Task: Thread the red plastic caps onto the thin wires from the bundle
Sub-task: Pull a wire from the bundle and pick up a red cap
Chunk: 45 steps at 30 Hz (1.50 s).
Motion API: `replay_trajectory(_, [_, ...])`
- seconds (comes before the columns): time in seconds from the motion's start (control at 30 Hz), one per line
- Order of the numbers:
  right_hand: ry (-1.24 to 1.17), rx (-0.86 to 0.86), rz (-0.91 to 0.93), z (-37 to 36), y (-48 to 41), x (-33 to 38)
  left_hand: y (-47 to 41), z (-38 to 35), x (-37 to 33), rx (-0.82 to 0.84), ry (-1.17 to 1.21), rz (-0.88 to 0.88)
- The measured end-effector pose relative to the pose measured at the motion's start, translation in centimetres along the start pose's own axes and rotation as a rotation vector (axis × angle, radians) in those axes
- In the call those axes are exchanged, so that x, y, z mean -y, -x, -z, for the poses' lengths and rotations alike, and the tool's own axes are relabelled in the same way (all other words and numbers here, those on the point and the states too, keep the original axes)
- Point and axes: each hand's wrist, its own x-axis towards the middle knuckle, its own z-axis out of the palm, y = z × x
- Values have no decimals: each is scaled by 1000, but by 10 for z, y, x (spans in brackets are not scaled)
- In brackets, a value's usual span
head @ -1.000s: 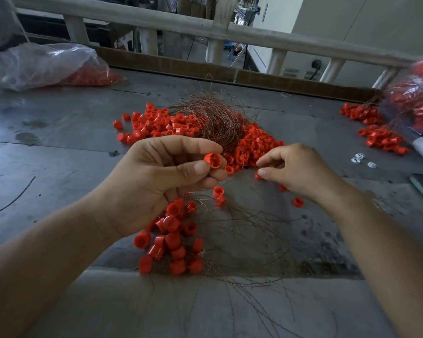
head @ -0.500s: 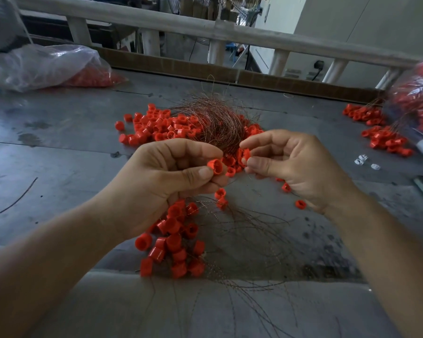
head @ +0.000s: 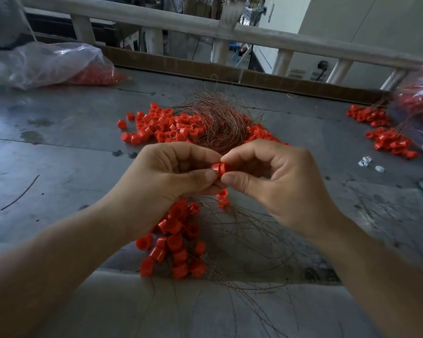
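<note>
Between my two hands sits one red cap [head: 219, 168], lifted clear of the surface [head: 59, 167] and just in front of the wire bundle [head: 217, 125]. My left hand [head: 171, 181] pinches it between thumb and forefinger, the other fingers curled under. My right hand [head: 274, 181] closes thumb and forefinger on the cap's right end, tips nearly touching those of the left. Whether a wire runs between them I cannot tell; it would be too fine to show here.

The cap is small, hard plastic, next to weightless, and I judge it smooth enough to squirt out of a loose pinch. So I take it by the side wall, not across the mouth, and leave the opening free. The wire is the opposite sort of thing — thin, springy and easily kinked. I would hold it close to its tip so the end stays stiff enough to aim.

Loose caps [head: 161, 125] lie heaped against the bundle's left side. Nearer me a cluster of caps [head: 176, 242] rests among wires that trail toward the surface's edge — these look already strung, so the work seems well under way with plenty left.
</note>
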Motion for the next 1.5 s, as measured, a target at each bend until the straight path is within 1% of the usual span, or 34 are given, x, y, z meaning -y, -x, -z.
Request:
replay_trajectory(0.1, [60,-27,43,-2,0,1,0,0,1,-2,-24,-5])
replay_trajectory(0.23, [84,-47,64,-4,1,4,1,-1,1,-1,-57,-12])
replay_trajectory(0.63, [104,-41,28,2,2,3,2,0,1,28,-65,13])
replay_trajectory(0.8, [115,-60,21,-2,2,0,3,-1,0,23,-116,-13])
replay_trajectory(1.07, [112,-95,102,-2,2,1,5,0,-1,45,-121,-29])
replay_trajectory(1.23, [89,-66,132,1,1,1,5,-1,-1,58,-96,-12])
replay_trajectory(1.33, [49,-56,97,0,1,0,5,0,-2,80,-88,-3])
replay_trajectory(1.5, [-59,28,43,1,1,5,6,3,-5,153,-57,38])
